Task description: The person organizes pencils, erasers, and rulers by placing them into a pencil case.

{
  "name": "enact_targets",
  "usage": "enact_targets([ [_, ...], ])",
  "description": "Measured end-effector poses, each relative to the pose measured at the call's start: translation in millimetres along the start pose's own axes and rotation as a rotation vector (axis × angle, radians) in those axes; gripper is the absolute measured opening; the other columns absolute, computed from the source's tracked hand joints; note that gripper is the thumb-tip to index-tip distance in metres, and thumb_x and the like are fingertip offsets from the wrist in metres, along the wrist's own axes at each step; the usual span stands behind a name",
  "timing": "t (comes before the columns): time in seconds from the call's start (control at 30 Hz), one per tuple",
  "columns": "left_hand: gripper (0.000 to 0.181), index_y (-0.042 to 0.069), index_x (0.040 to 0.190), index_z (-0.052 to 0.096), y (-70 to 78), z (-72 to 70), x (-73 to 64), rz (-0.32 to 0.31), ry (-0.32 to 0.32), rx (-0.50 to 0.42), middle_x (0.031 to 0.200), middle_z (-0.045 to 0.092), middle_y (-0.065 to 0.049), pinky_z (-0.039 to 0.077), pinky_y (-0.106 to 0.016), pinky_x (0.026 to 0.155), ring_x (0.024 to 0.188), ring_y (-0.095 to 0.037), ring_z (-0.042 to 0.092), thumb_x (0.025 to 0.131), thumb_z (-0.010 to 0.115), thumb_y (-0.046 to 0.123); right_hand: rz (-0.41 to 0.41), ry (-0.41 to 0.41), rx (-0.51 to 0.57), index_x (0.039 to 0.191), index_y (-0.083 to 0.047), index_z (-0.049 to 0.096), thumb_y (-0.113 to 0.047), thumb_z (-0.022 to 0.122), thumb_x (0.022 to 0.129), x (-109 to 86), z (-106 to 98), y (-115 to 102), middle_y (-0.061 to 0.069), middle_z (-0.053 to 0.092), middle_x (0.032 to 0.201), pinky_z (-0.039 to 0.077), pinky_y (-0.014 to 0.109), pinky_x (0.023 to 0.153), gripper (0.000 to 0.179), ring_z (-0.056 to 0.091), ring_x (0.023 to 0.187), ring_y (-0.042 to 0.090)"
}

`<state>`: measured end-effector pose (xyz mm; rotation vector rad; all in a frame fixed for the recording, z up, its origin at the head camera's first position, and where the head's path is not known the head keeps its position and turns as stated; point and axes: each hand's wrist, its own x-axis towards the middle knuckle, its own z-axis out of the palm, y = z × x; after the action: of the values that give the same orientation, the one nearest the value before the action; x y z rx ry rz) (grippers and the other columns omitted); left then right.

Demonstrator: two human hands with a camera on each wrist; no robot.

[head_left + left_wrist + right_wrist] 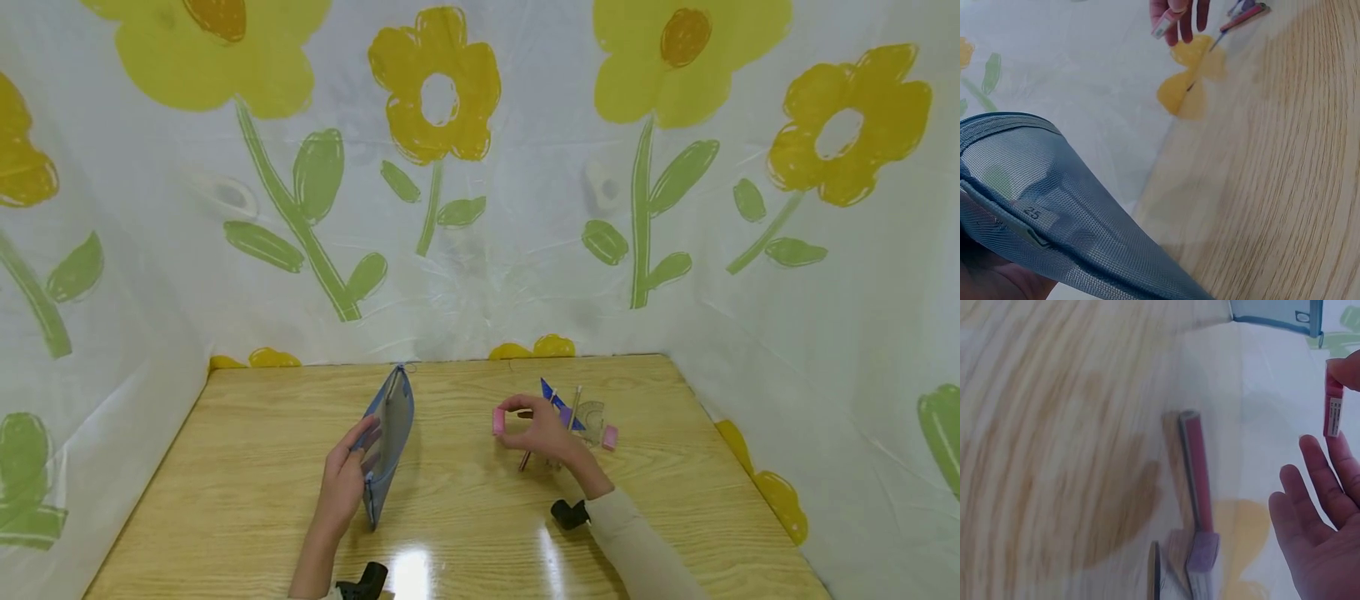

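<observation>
My left hand (341, 483) grips a blue mesh zip pouch (402, 433) by its near side, thumb on one face and fingers inside the open mouth. In the left wrist view the pouch (1085, 206) shows its fine netting and a printed "25". My right hand (551, 433) pinches a small pink eraser (498, 422) between thumb and index finger above the table. The right wrist view shows a paper label on that eraser (1333, 406), with the other fingers spread loosely below it. Stationery lies beneath and beyond this hand, partly hidden by it.
Beside the right hand lie a blue set square (547, 390), a pale pencil (575, 404), a clear protractor (594, 417) and a second pink eraser (611, 437). A purple block (1204, 552) sits by a pink stick (1196, 469). Flowered sheeting (487, 275) encloses the wooden table (225, 467).
</observation>
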<state>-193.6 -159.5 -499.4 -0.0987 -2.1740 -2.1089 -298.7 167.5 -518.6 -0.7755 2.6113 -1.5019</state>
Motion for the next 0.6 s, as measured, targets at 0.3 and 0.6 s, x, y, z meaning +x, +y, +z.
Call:
enact_targets([
  [0.3, 0.053, -0.011, 0.153, 0.03, -1.8, 0.7, -0.9, 0.022, -0.016, 0.017, 0.157, 0.034, -0.032, 0.035, -0.061, 0.115, 0.145, -0.048, 0.035, 0.103, 0.016, -0.005, -0.022, -0.033, 0.032, 0.117, -0.01, 0.071, -0.02, 0.083, 0.081, 4.2, 9.0, -14.3, 0.009, 0.069, 0.124, 0.05, 0.056, 0.104, 0.04, 0.059, 0.122, 0.04],
  [0.6, 0.052, -0.012, 0.153, 0.03, -3.1, 1.5, -2.0, 0.046, -0.019, 0.01, 0.156, 0.035, -0.032, 0.036, -0.06, 0.113, 0.143, -0.047, 0.037, 0.103, 0.016, -0.005, -0.016, -0.06, 0.035, 0.118, -0.012, 0.07, -0.021, 0.084, 0.082, 16.3, 19.8, -26.7, 0.008, 0.068, 0.122, 0.048, 0.058, 0.107, 0.04, 0.057, 0.124, 0.042],
])
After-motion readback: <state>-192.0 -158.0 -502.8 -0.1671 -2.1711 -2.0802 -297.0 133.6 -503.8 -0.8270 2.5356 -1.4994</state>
